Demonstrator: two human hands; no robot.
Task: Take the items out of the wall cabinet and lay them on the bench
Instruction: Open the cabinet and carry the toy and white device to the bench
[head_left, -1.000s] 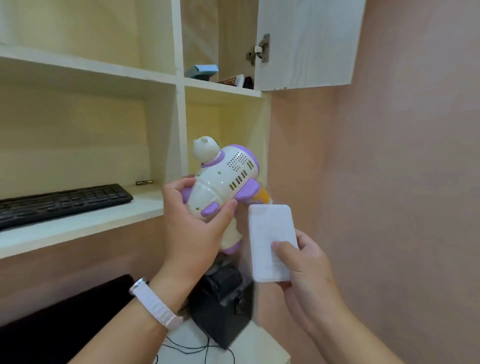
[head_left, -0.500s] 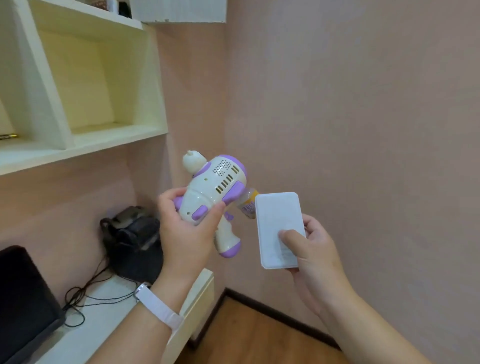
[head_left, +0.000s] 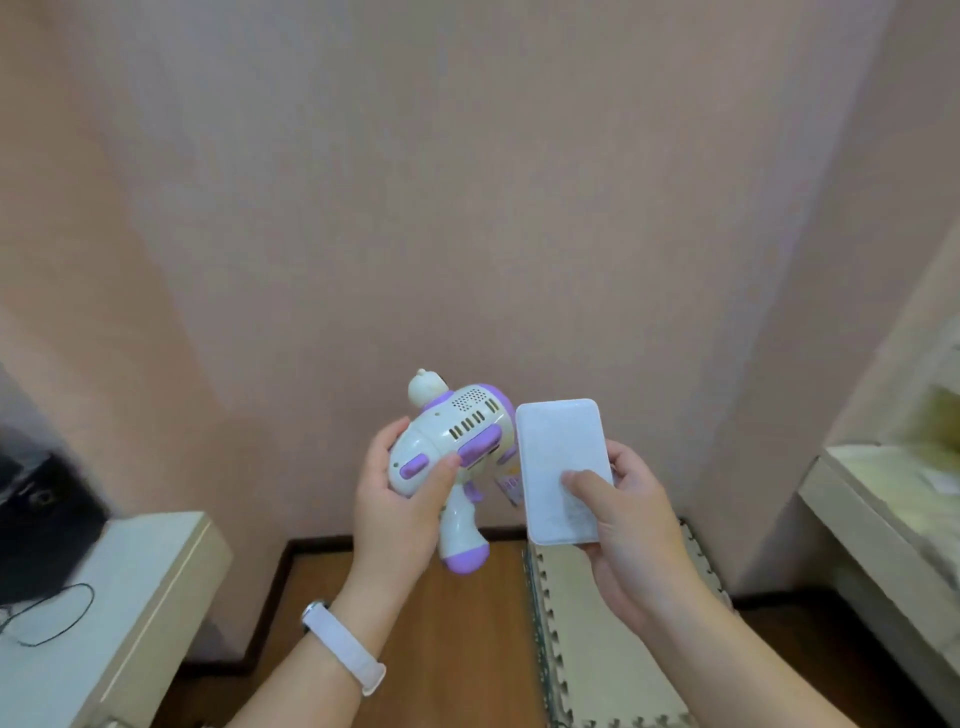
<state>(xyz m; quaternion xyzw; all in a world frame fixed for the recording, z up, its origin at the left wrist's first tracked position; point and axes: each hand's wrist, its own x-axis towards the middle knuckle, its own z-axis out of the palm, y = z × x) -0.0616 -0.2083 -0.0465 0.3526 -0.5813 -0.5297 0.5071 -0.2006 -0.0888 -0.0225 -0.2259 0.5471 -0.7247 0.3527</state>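
Note:
My left hand grips a white and purple toy gun by its body, handle hanging down. My right hand holds a flat white rectangular case upright, thumb pressed on its face. Both items are in mid-air in front of a pink wall, side by side and nearly touching. A small label or tag shows between them, partly hidden. The wall cabinet is out of view. A pale bench-like surface sits at the right edge.
A white desk at the lower left carries a black bag and a thin black cable. A foam puzzle mat lies on the wooden floor below my hands.
The view has swung right, away from the cabinet shelves and the desk, toward the pink wall and the right-hand surface. Both hands keep the same hold on the toy and the case.

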